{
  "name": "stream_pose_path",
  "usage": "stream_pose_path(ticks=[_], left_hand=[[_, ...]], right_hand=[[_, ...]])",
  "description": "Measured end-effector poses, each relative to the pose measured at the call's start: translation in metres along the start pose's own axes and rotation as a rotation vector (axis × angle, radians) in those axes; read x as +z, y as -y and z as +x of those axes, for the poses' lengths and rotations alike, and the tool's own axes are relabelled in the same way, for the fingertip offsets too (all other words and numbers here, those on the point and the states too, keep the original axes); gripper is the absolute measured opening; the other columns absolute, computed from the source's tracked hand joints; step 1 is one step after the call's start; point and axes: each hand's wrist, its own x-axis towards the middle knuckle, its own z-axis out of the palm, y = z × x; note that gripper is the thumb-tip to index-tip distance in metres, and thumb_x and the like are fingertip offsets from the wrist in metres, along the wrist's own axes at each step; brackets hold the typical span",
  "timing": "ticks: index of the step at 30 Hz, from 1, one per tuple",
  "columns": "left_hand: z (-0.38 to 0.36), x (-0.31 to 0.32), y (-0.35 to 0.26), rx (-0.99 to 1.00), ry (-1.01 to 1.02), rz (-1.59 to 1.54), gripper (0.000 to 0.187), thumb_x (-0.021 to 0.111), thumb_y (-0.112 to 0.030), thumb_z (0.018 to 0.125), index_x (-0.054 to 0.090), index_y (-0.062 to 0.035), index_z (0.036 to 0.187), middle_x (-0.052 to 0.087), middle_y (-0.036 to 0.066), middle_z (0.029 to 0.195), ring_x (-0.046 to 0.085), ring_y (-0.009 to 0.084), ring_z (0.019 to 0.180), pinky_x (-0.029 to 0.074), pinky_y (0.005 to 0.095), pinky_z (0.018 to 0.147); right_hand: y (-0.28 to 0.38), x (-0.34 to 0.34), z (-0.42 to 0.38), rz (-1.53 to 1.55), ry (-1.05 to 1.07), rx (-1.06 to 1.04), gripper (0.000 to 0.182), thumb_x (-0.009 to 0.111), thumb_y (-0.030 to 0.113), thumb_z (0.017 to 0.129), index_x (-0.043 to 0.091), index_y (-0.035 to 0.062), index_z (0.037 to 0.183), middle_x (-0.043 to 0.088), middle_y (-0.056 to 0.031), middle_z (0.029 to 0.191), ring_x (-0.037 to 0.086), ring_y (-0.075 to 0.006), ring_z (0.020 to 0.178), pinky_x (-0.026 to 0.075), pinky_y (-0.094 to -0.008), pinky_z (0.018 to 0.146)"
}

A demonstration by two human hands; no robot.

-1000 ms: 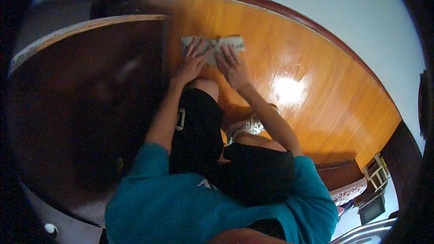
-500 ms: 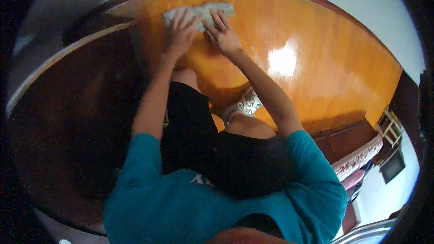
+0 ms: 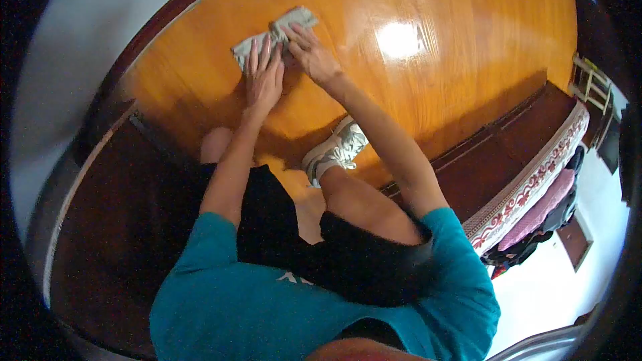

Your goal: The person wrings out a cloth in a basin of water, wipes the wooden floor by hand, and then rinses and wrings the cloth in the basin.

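A folded grey-white cloth [image 3: 294,19] lies on the shiny orange wooden floor [image 3: 455,47], wrinkled in its middle. My left hand [image 3: 265,80] presses on its left part, palm down with long, straight fingers. On the cloth's right part rests my right hand [image 3: 314,57], its fingers stretched over the fabric and the thumb side partly hidden. Neither hand is clenched around the cloth. Below my forearms, a white-and-grey laced shoe [image 3: 338,147] stands on the floor.
A dark skirting board [image 3: 144,37] runs along the pale wall at upper left. Dark brown furniture [image 3: 127,227] fills the left side. At right are a brown wooden base [image 3: 508,140], a red-and-white patterned cover [image 3: 535,180] and a pink cloth [image 3: 538,210].
My view has turned, so the skirting board and right-hand furniture appear shifted. Both hands stay on the cloth, which now lies at a steeper slant and is more bunched in the middle.
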Motion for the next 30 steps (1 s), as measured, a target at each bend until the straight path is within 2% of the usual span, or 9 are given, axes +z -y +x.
stream_pose_path(ticks=[6,9,10,12,15,18,20,24,30], left_hand=[[0.149,0.032,-0.021,0.25,-0.077,0.043,0.034,0.053,-0.018,0.096,0.066,-0.0023,0.124,0.029,0.008,0.163,0.022,0.0387,0.15,0.019,0.0536,0.12],[0.19,0.058,-0.037,0.377,-0.063,0.128,0.037,0.055,-0.021,0.097,0.063,-0.0071,0.13,0.039,0.008,0.157,0.026,0.0378,0.148,0.023,0.0537,0.119],[0.184,0.058,-0.045,0.377,-0.027,0.115,0.037,0.055,-0.021,0.097,0.063,-0.0071,0.13,0.039,0.008,0.157,0.026,0.0378,0.148,0.023,0.0537,0.119],[0.174,0.052,-0.065,0.388,0.012,0.058,0.056,0.049,-0.018,0.099,0.037,-0.0013,0.151,0.033,0.015,0.159,0.025,0.0342,0.149,0.017,0.0487,0.122],[0.118,0.058,-0.083,0.472,0.108,-0.02,0.04,0.054,-0.019,0.096,0.061,-0.0094,0.134,0.043,0.009,0.154,0.029,0.0378,0.146,0.025,0.0523,0.119],[0.029,0.058,-0.106,0.515,0.346,-0.12,0.042,0.055,-0.016,0.093,0.06,-0.0003,0.132,0.043,0.011,0.154,0.028,0.0372,0.146,0.023,0.053,0.12],[-0.02,0.052,-0.115,0.55,0.586,-0.03,0.044,0.052,-0.02,0.097,0.056,-0.0071,0.139,0.04,0.007,0.156,0.026,0.0301,0.149,0.022,0.0471,0.121],[-0.014,0.052,-0.11,0.491,0.507,-0.046,0.046,0.05,-0.021,0.099,0.052,-0.0077,0.143,0.037,0.006,0.158,0.027,0.0282,0.149,0.024,0.0448,0.121],[0.064,0.013,-0.04,0.263,0.126,0.055,0.053,0.046,-0.021,0.103,0.035,-0.0066,0.153,0.032,0.008,0.161,0.027,0.0337,0.148,0.024,0.0473,0.121]], right_hand=[[-0.103,-0.017,0.043,0.124,-0.391,0.187,0.041,0.047,0.011,0.094,0.054,0.0018,0.133,0.039,-0.0165,0.155,0.03,-0.0367,0.146,0.032,-0.045,0.119],[-0.127,-0.046,0.023,0.144,-0.533,0.314,0.049,0.048,0.01,0.093,0.05,0.0067,0.142,0.043,-0.0171,0.152,0.034,-0.0383,0.144,0.032,-0.0434,0.12],[-0.12,-0.069,0.011,0.062,-0.523,0.243,0.043,0.053,0.011,0.094,0.054,0.0075,0.137,0.042,-0.0175,0.153,0.033,-0.0381,0.144,0.029,-0.0445,0.119],[-0.124,-0.067,-0.011,0.082,-0.542,0.219,0.032,0.055,0.017,0.097,0.061,0.0048,0.127,0.047,-0.0187,0.148,0.037,-0.04,0.141,0.03,-0.0436,0.118],[-0.092,-0.048,-0.082,0.047,-0.361,0.406,0.055,0.052,0.009,0.092,0.048,0.0124,0.146,0.047,-0.0173,0.15,0.039,-0.0386,0.141,0.038,-0.0434,0.116],[-0.035,-0.023,-0.181,0.085,-0.195,0.518,0.053,0.057,0.009,0.089,0.054,0.0145,0.142,0.048,-0.0144,0.15,0.045,-0.0346,0.139,0.047,-0.0422,0.107],[-0.009,-0.012,-0.224,0.08,-0.134,0.531,0.051,0.057,0.009,0.089,0.056,0.0139,0.14,0.048,-0.013,0.151,0.046,-0.0331,0.138,0.05,-0.042,0.104],[-0.015,-0.019,-0.21,0.088,-0.073,0.561,0.046,0.056,0.008,0.089,0.06,0.0124,0.134,0.048,-0.0108,0.151,0.047,-0.0318,0.138,0.05,-0.0412,0.103],[-0.03,-0.031,-0.051,0.025,-0.264,0.429,0.044,0.054,0.011,0.089,0.06,0.0117,0.132,0.052,-0.0129,0.145,0.046,-0.0338,0.138,0.048,-0.0416,0.106]])
